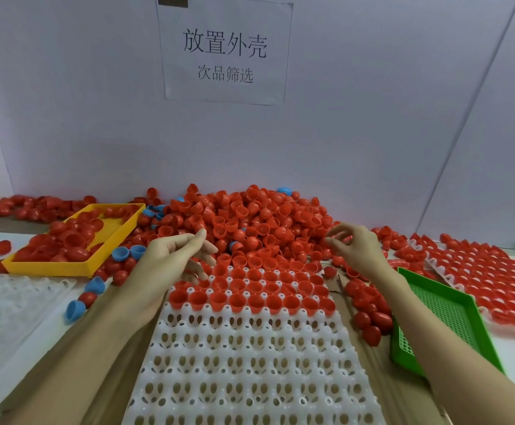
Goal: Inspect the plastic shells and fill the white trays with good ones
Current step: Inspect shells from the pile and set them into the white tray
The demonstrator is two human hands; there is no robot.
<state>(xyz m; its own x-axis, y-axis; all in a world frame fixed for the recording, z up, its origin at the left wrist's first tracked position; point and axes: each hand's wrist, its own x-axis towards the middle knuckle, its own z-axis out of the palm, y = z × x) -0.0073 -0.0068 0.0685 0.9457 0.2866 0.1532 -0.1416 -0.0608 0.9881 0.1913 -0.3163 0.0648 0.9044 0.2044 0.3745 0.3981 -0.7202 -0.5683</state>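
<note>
Hands hover over my half-filled white tray (250,357): left hand (170,259) loosely spread, empty; right hand (354,250) curled, seemingly empty

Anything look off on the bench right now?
Yes: blue shells lie scattered among the red shells, beside the yellow tray and down the left. In the white tray, one red shell in the second filled row sits tilted.

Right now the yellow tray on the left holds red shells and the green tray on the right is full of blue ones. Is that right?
Not quite. The head view shows the green tray holding no blue shells; its mesh floor is bare. The yellow tray on the left does hold red shells.
</note>
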